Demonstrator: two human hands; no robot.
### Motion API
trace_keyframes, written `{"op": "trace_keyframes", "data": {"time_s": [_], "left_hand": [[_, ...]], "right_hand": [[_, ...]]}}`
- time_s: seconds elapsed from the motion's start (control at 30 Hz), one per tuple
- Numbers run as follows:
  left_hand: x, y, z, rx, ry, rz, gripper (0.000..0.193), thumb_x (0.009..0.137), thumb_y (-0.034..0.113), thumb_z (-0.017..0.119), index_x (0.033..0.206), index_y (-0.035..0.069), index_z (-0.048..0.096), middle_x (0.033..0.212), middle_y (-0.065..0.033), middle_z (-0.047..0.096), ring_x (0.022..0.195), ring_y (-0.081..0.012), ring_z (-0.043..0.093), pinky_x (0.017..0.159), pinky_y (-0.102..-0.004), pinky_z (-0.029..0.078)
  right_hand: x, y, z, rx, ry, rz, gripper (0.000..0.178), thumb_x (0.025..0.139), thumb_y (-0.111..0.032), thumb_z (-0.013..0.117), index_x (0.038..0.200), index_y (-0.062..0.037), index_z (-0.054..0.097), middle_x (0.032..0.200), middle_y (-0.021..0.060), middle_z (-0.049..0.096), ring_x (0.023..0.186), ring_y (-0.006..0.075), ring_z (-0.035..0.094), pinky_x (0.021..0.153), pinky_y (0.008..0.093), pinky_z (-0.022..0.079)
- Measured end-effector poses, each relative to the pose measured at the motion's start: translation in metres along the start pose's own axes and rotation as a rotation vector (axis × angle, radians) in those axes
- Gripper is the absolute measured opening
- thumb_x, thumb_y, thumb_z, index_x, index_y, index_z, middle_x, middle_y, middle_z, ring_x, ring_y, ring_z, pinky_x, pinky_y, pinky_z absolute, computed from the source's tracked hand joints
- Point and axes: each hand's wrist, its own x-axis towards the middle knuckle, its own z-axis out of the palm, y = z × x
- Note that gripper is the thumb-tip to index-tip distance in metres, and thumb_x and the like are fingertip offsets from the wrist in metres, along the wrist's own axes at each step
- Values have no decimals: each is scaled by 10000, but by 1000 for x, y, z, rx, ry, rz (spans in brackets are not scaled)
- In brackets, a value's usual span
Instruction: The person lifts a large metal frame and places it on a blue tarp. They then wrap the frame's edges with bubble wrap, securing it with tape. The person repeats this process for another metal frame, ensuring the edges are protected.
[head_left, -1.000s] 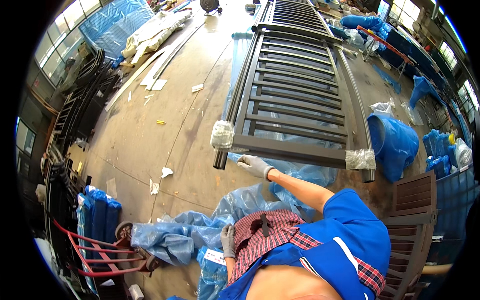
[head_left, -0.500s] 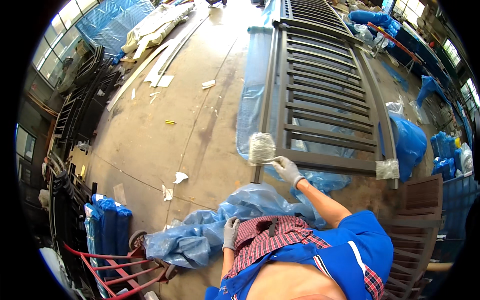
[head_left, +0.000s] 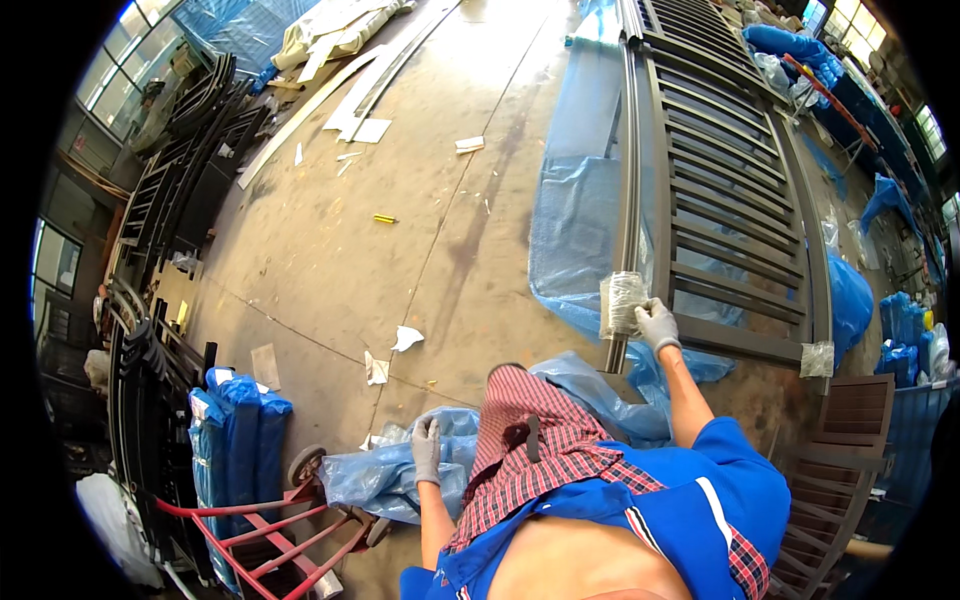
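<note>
My gloved right hand (head_left: pixel 657 325) is closed at the clear stretch film (head_left: pixel 624 304) wound around the near end of a dark metal rail (head_left: pixel 629 190). Its fingertips touch the edge of the wrapping. Beside that rail lies a dark slatted metal panel (head_left: pixel 735 340). A second film wrap (head_left: pixel 817 359) binds the panel's near right corner. My gloved left hand (head_left: pixel 426 450) hangs with curled fingers over crumpled blue plastic sheeting (head_left: pixel 385 482), and nothing shows in it.
A red hand truck (head_left: pixel 240 535) stands at the lower left beside blue-wrapped bundles (head_left: pixel 240 420). Dark metal frames (head_left: pixel 185 180) line the left side. A yellow object (head_left: pixel 384 218) and paper scraps (head_left: pixel 407 338) lie on the floor. A brown slatted panel (head_left: pixel 850 425) leans at the lower right.
The view has shifted left, so the panel sits further right. My right hand has gone from pulling a strand of film to lying close against the wrap. My left hand has moved away from my body.
</note>
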Motion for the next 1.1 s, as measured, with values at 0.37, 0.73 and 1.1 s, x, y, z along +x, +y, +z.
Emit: {"op": "trace_keyframes", "data": {"time_s": [0.37, 0.73, 1.1], "left_hand": [[141, 70, 36, 47, -285, -20, 342, 938, 202, 623, 1179, -40, 599, 1129, -158, 668, 1049, -208, 626, 923, -314, 479], [339, 168, -12, 346, -310, 0, 363, 930, 207, 619, 1184, -51, 594, 1083, -174, 676, 976, -231, 636, 856, -337, 499], [518, 298, 86, 723, -975, 346, 408, 943, 221, 634, 1236, -54, 566, 1203, -160, 633, 1075, -211, 607, 940, -317, 477]], "right_hand": [[74, -151, -2, 48, 100, -27, 333, 895, -402, 577, 978, -91, 664, 957, 178, 693, 941, 353, 661, 804, 437, 505], [225, -281, 87, -38, -323, -343, 449, 862, -408, 578, 1071, -13, 621, 1081, 233, 643, 1035, 390, 607, 867, 469, 477], [97, -201, 189, 144, -298, -48, 438, 810, -406, 583, 1053, -48, 651, 1015, 200, 683, 945, 372, 660, 808, 500, 520]]}}
